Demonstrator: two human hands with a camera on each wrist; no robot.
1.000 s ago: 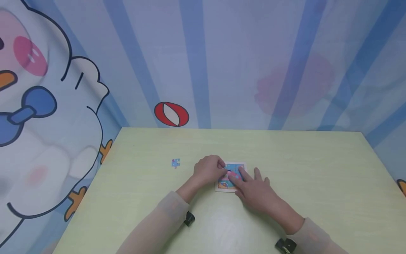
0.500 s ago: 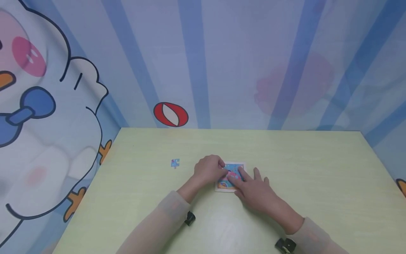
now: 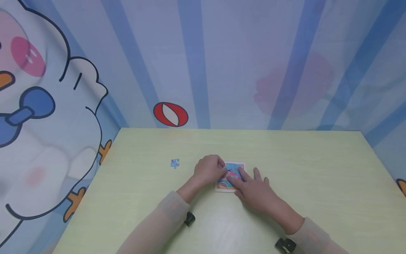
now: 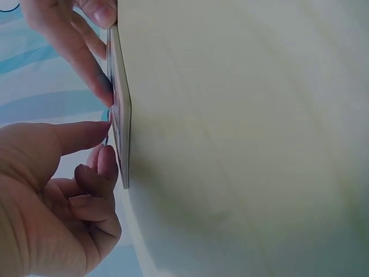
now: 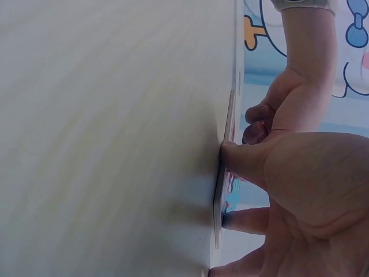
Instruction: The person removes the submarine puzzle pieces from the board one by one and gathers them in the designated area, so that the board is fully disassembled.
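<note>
A small square jigsaw puzzle (image 3: pixel 234 167) with a pale border and a blue, pink and orange picture lies flat on the table. My left hand (image 3: pixel 209 170) is at its left side. Between thumb and forefinger it pinches a thin puzzle piece (image 4: pixel 106 139), seen edge-on in the left wrist view and mostly covered by the fingertips. From the right, my right hand (image 3: pixel 256 191) rests on the puzzle with its fingers stretched out, two fingertips on the picture. Its thumb touches the near edge of the puzzle, as the right wrist view shows.
One loose blue puzzle piece (image 3: pixel 174 163) lies on the pale yellow-green table (image 3: pixel 311 169), left of the left hand. A printed cloth backdrop (image 3: pixel 234 63) stands behind the table's far edge and along the left side.
Both hands stay in nearly the same places on the puzzle. Only the fingertips of the left hand shift very slightly at the puzzle's left side.
</note>
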